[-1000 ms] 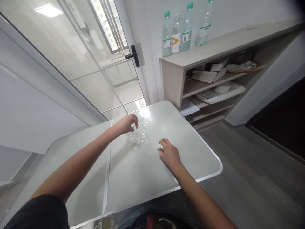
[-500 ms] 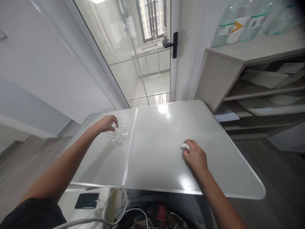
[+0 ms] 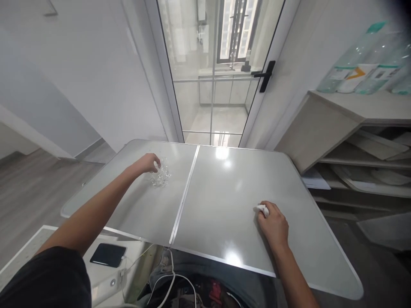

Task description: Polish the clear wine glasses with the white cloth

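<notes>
On the left half of the pale folding table [image 3: 224, 192], my left hand [image 3: 147, 164] curls its thumb and fingers at the edge of a clear, glittering object [image 3: 161, 176]. This see-through thing looks like glass or clear plastic with a bumpy, many-sided shape; its exact kind cannot be made out. Part of it is hidden behind my fingers. Over on the right half, my right hand [image 3: 274, 223] is closed around a crumpled white tissue or cloth [image 3: 263, 209], which pokes out between thumb and fingers and is low against the tabletop.
A metal seam [image 3: 185, 192] crosses the table. Below the left edge, a phone [image 3: 108, 255] lies on a white cabinet with cables beside it. Shelves [image 3: 340, 115] with plastic bottles [image 3: 362, 72] stand to the right. A glass door [image 3: 212, 77] is beyond the table.
My view has turned and tilted, so the door and shelves sit further right. Both hands stay at nearly the same places on the table, each still at its object.
</notes>
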`<state>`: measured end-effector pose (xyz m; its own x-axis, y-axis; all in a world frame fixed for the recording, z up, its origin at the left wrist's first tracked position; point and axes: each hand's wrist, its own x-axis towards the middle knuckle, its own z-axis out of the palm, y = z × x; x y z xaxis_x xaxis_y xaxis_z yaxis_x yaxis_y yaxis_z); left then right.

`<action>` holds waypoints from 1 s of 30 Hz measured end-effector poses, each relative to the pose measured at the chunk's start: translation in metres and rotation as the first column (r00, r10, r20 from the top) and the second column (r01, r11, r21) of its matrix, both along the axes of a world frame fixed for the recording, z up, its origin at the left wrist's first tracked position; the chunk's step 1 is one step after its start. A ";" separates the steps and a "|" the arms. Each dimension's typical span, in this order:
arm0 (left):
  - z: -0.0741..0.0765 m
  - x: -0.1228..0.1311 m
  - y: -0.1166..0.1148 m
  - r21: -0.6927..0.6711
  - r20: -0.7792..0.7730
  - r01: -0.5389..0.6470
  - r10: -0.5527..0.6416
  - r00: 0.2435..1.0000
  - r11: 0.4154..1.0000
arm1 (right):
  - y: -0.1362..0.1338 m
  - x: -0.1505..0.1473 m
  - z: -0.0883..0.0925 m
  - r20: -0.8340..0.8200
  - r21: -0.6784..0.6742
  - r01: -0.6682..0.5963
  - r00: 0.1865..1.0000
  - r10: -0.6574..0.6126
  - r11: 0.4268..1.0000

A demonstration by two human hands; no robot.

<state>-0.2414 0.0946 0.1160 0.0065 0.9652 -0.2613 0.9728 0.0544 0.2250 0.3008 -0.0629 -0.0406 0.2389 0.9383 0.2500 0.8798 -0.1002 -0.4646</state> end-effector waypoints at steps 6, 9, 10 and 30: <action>-0.003 -0.005 -0.004 -0.009 0.014 -0.037 0.037 0.999 0.999 | -0.001 -0.003 0.003 0.019 -0.015 -0.004 1.000 0.004 1.000; 0.011 -0.004 -0.013 0.063 0.014 -0.008 0.007 1.000 0.998 | -0.003 -0.003 0.004 0.026 -0.005 -0.018 0.999 0.018 1.000; 0.018 -0.003 -0.020 0.124 0.009 0.002 -0.003 1.000 0.992 | -0.003 -0.003 0.004 0.027 0.000 -0.026 0.999 0.026 1.000; -0.103 -0.004 -0.124 0.336 0.695 -0.665 0.301 0.653 0.667 | -0.016 0.018 0.026 -0.615 -0.104 -0.095 0.788 0.011 0.990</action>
